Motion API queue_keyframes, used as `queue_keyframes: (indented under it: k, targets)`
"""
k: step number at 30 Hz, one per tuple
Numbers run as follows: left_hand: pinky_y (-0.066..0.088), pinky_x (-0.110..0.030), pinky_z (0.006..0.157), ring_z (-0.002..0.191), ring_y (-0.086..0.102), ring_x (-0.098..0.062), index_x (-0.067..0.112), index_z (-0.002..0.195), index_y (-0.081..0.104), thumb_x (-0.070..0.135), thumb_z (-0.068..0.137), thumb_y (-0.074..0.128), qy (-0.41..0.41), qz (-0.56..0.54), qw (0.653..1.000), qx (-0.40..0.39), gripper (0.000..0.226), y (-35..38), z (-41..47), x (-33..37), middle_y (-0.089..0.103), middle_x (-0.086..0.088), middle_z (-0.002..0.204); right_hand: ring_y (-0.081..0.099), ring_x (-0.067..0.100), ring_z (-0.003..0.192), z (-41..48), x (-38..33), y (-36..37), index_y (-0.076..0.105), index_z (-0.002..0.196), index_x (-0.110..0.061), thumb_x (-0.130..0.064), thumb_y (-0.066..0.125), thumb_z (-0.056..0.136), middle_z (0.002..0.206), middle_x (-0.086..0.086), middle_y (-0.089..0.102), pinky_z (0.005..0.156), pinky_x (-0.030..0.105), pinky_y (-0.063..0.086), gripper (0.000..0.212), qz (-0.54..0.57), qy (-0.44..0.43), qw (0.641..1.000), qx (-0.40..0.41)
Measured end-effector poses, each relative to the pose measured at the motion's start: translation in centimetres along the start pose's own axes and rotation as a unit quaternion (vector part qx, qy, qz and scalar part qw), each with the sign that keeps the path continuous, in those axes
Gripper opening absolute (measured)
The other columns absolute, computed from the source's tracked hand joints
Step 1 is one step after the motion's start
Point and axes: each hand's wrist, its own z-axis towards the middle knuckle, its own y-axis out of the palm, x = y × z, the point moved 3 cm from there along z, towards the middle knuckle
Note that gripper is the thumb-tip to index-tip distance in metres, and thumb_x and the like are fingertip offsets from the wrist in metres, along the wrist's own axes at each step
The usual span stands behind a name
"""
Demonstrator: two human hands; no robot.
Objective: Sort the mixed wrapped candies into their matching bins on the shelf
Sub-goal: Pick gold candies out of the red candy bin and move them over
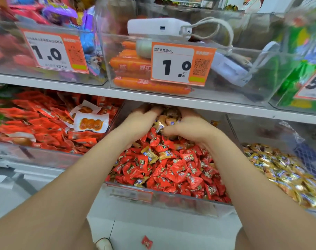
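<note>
Hands deep at the back of the red-candy bin point(171, 199): the left hand point(139, 123) and right hand point(188, 129) face each other, fingers curled around a heap of gold candies point(169, 120) scooped between them. The gold-candy bin point(252, 123) sits just to the right, so the right hand is nearer and the load goes sideways over the bin walls. Headroom looks tight, with the shelf edge point(171, 101) just above the knuckles. Drawing forward first looks wise. One red candy point(147, 242) lies on the floor.

Orange plastic-wrapped sausages point(130, 65) lie stacked left of the orange-and-white price tag point(182, 64); a white rectangular power bank point(157, 27) sits above it.
</note>
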Motion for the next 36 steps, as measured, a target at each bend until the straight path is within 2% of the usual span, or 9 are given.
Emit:
queue_keyframes:
  k: [4,7,11,14,18,21,28,33,36]
  targets:
    - [0.049,-0.042,0.105,0.114,0.065,-0.018,0.028,0.125,0.062,0.063,0.094,0.051,0.079,0.105,0.991,-0.040,0.048,-0.2,-2.4,-0.2,0.071,0.003,0.120,0.071,0.011,0.105,-3.3,0.2,-0.2,0.059,0.131,-0.024,-0.010,0.082,0.071,0.115,-0.007,0.071,0.090,0.025,0.059,0.065,0.050,-0.132,0.990,-0.006]
    - [0.048,-0.047,0.097,0.109,0.061,-0.030,0.024,0.121,0.051,0.071,0.093,0.040,0.138,0.243,0.956,-0.087,0.056,0.6,-4.9,-1.2,0.062,-0.005,0.111,0.062,0.013,0.116,-5.8,1.0,0.7,0.049,0.145,-0.026,-0.034,0.069,0.071,0.126,-0.003,0.063,0.106,0.037,0.050,0.077,-0.010,-0.197,0.980,0.010]
    - [0.039,-0.054,0.111,0.131,0.047,-0.036,0.020,0.150,0.030,0.072,0.094,0.019,0.163,0.346,0.916,-0.121,0.077,1.5,-7.4,-2.7,0.039,-0.009,0.143,0.045,0.026,0.140,-8.0,2.6,2.8,0.023,0.163,-0.028,-0.051,0.053,0.095,0.155,0.003,0.039,0.114,0.050,0.041,0.078,-0.181,-0.219,0.959,0.018]
    - [0.026,-0.057,0.122,0.153,0.022,-0.028,0.021,0.165,0.009,0.060,0.106,0.022,0.145,0.372,0.907,-0.134,0.071,1.8,-8.4,-3.1,0.013,0.000,0.166,0.034,0.031,0.149,-9.0,3.7,3.0,0.010,0.167,-0.023,-0.063,0.033,0.103,0.167,0.006,0.025,0.118,0.050,0.037,0.079,-0.303,-0.216,0.928,0.015]
    - [-0.003,-0.060,0.127,0.160,-0.014,-0.020,0.029,0.167,-0.006,0.064,0.105,0.012,0.138,0.441,0.868,-0.181,0.073,1.5,-8.6,-4.2,-0.017,0.012,0.172,0.024,0.029,0.154,-9.7,4.5,3.0,0.007,0.167,-0.017,-0.065,0.016,0.107,0.171,0.006,0.018,0.121,0.045,0.030,0.078,-0.376,-0.183,0.908,-0.029]
    - [-0.011,-0.063,0.125,0.159,-0.021,-0.024,0.031,0.166,-0.007,0.070,0.101,0.010,0.124,0.469,0.855,-0.186,0.078,1.4,-7.6,-4.4,-0.025,0.015,0.170,0.020,0.029,0.156,-8.6,4.5,3.0,0.002,0.168,-0.017,-0.064,0.017,0.107,0.172,0.006,0.015,0.122,0.047,0.027,0.078,-0.392,-0.166,0.903,-0.062]
    - [0.009,-0.062,0.127,0.160,0.002,-0.025,0.041,0.155,0.041,0.074,0.088,0.060,0.158,0.400,0.893,-0.135,0.077,-1.0,-7.6,-2.6,0.008,0.003,0.172,0.038,0.023,0.148,-7.7,4.3,0.9,0.024,0.162,-0.039,-0.075,0.047,0.089,0.162,-0.005,0.031,0.118,0.052,0.037,0.085,-0.282,-0.168,0.941,-0.077]
    - [0.044,-0.040,0.107,0.125,0.045,-0.005,0.041,0.102,0.066,0.054,0.066,0.094,0.258,0.302,0.914,-0.086,0.046,-2.4,-8.4,-0.4,0.051,0.022,0.123,0.031,0.013,0.141,-8.4,3.3,-1.7,0.050,0.142,-0.042,-0.065,0.066,0.070,0.144,-0.013,0.039,0.119,0.048,0.033,0.077,-0.227,-0.172,0.958,-0.024]
    - [0.049,-0.032,0.098,0.111,0.053,-0.002,0.042,0.107,0.064,0.054,0.063,0.095,0.258,0.312,0.906,-0.121,0.056,-1.5,-8.7,-0.1,0.056,0.024,0.112,0.042,0.011,0.129,-8.6,2.6,-0.6,0.053,0.130,-0.040,-0.071,0.073,0.076,0.132,-0.016,0.045,0.109,0.039,0.041,0.065,-0.207,-0.203,0.957,-0.012]
